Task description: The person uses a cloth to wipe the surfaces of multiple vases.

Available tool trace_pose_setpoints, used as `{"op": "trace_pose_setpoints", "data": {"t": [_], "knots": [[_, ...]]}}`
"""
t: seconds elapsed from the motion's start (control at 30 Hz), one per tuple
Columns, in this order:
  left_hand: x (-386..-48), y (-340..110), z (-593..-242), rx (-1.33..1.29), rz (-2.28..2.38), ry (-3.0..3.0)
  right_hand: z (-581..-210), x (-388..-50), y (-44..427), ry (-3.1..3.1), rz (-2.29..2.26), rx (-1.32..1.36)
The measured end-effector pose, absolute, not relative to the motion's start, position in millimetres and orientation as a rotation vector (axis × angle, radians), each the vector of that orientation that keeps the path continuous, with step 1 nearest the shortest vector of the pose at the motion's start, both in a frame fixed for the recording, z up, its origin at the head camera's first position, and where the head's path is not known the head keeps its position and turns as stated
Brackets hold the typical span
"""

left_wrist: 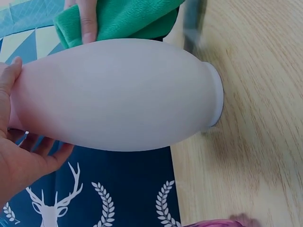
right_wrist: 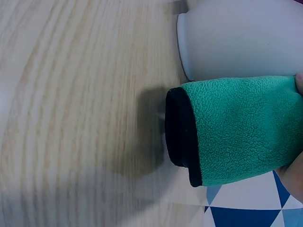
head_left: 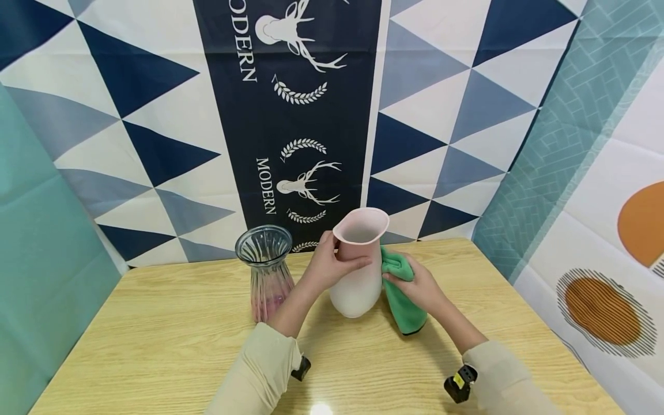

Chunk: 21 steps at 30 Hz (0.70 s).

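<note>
A pale vase (head_left: 357, 288), pink at the neck and white below, stands roughly upright, its base at the wooden tabletop. My left hand (head_left: 332, 264) grips its neck from the left, thumb across the front; the left wrist view shows the fingers around the pink end of the vase (left_wrist: 123, 94). In my right hand (head_left: 422, 287) is a folded green cloth (head_left: 403, 308) with a dark edge, held against the vase's right side. The right wrist view shows the cloth (right_wrist: 241, 130) hanging beside the lower vase (right_wrist: 241, 42). Part of the right hand is outside that view.
A ribbed glass vase (head_left: 267, 276), bluish at the rim and pink lower down, stands left of the pale one, partly behind my left forearm. The wooden table (head_left: 155, 346) ends at a patterned backdrop (head_left: 161, 144) close behind both vases.
</note>
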<state>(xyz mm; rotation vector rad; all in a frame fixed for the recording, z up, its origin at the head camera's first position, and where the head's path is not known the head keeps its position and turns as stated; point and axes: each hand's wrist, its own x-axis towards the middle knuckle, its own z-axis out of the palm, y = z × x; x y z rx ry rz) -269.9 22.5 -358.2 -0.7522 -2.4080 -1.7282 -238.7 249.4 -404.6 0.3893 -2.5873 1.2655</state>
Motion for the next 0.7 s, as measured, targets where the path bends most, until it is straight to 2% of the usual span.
{"op": "trace_pose_setpoints", "data": {"t": [0.43,0.7], "knots": [[-268,23,-360,-0.742,-1.718,-2.374,-425,-236,253,-2.641,1.236,0.342],[-268,22,-360,-0.782,-1.741,-2.312,-425,-232,255,-2.722,1.175,0.341]]}}
